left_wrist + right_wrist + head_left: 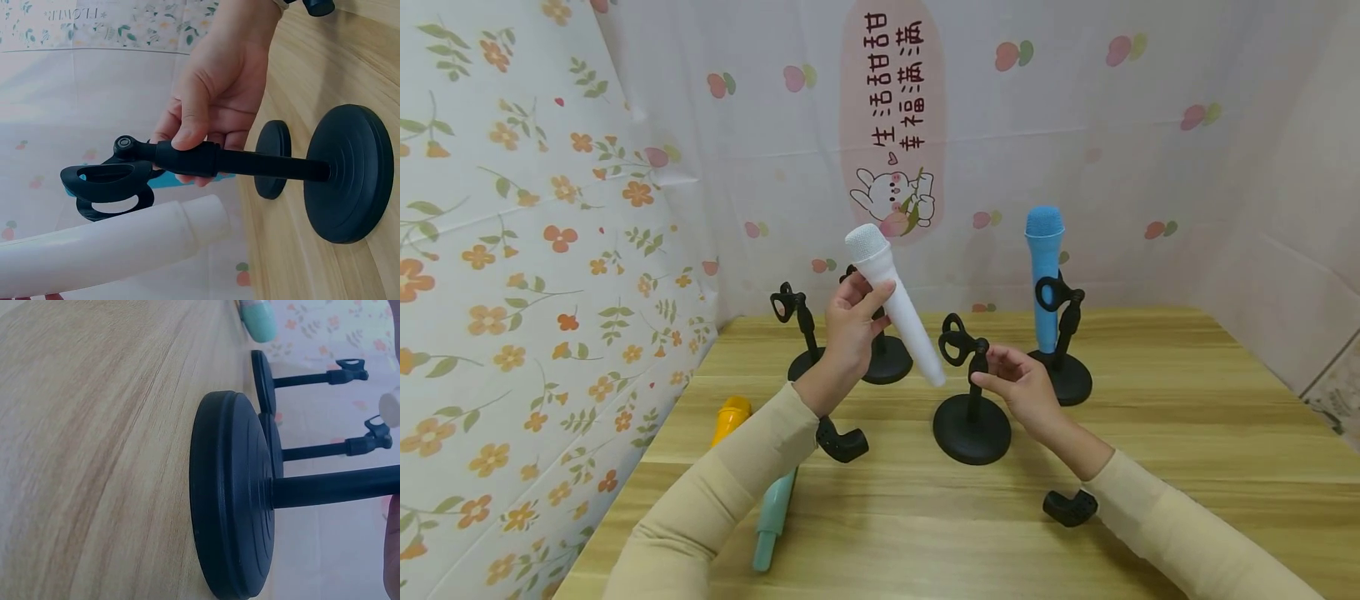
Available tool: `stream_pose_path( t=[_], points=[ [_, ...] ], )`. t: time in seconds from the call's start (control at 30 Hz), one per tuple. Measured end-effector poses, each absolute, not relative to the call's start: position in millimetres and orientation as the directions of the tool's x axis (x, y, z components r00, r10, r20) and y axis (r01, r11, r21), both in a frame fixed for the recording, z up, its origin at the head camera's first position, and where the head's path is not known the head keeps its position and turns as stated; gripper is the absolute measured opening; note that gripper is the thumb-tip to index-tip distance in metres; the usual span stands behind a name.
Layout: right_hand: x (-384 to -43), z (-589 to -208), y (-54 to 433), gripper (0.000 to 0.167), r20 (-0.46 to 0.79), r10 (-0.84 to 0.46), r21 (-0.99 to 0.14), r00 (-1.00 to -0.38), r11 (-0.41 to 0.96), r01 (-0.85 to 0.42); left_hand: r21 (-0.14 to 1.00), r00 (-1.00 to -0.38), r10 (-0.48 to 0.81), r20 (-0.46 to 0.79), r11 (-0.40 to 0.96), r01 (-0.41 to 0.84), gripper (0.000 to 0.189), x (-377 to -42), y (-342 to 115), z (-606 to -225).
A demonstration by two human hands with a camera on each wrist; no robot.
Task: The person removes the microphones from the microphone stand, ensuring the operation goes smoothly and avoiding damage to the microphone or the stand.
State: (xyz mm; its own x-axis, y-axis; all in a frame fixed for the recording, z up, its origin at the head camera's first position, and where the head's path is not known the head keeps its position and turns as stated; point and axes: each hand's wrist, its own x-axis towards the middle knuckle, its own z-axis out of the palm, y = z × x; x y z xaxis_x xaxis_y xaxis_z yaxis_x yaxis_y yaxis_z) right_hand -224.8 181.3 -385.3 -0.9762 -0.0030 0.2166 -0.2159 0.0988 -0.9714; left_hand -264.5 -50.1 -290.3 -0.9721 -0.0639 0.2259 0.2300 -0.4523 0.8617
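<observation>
My left hand [850, 321] grips a white microphone [904, 312] around its upper body, holding it tilted with the mesh head up and to the left. Its lower end hangs just left of a black microphone stand [973, 425], whose ring-shaped clip [955, 340] is unfilled. My right hand [1018, 383] pinches that stand's upper post between thumb and fingers. The stand's round base [234, 494] sits on the table. In the left wrist view the white microphone's tail [206, 219] lies right beside the clip, and the right hand [219, 94] holds the post.
A blue microphone [1045, 275] stands upright at another black stand [1067, 375] on the right. Two more stands, one with its clip [784, 302] visible, are behind my left arm. Orange [730, 417] and green [775, 517] microphones lie at left. Black curved pieces [844, 443] lie on the wooden table [925, 533].
</observation>
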Motion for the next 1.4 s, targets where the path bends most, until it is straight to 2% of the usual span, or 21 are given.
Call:
stream_pose_path(
  t=[0.5, 1.1, 1.4],
  points=[
    [-224.3, -388.4, 180.4, 0.039, 0.228, -0.008, -0.971, -0.974, 0.075, -0.228, 0.910, -0.982, -0.044, 0.183, -0.372, 0.186, 0.036, -262.5, -55.7, -301.0],
    [-225.3, -390.3, 180.8, 0.030, 0.218, -0.016, -0.975, -0.976, 0.025, -0.219, 0.946, -0.987, -0.010, 0.161, -0.282, 0.157, 0.037, -258.3, -60.3, -312.8],
    [-224.0, -388.3, 180.5, 0.029, 0.225, -0.018, -0.974, -0.974, 0.018, -0.225, 0.960, -0.993, -0.044, 0.113, -0.251, 0.120, 0.041, -257.4, -61.4, -315.0]
  ],
)
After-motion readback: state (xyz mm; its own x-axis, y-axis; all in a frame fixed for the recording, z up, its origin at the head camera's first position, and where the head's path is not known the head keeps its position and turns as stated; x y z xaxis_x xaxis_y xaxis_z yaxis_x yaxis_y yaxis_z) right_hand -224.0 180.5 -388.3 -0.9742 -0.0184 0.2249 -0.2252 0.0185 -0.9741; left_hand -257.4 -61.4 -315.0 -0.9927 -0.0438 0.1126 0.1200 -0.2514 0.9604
